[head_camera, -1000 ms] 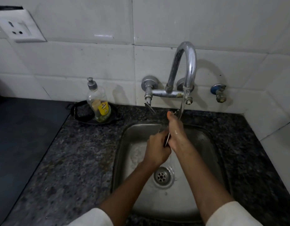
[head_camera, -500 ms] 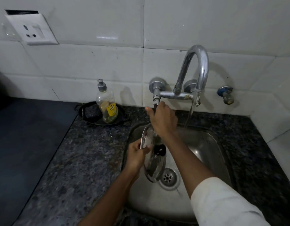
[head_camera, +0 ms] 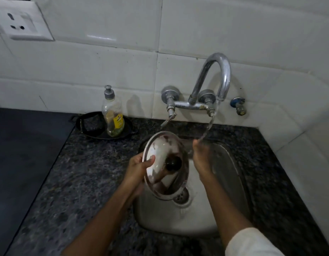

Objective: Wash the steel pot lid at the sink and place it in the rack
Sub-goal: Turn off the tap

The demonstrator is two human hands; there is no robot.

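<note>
One steel pot lid (head_camera: 166, 163) with one black knob (head_camera: 172, 163) is tilted over the sink (head_camera: 232, 183), pinched at its left rim by the left hand (head_camera: 139, 168) grip. Right of that grip, the right hand (head_camera: 201, 156) is spread loose under the tap's (head_camera: 213, 84) stream, apart from the lid; half a second ago it reached the tap valve. One soap bottle (head_camera: 112, 112) stands on the bench (head_camera: 76, 172), up-left of the grip.

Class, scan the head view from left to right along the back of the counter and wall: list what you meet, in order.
Wall socket → dish soap bottle on its black tray → curved steel tap → small blue-capped valve.
</note>
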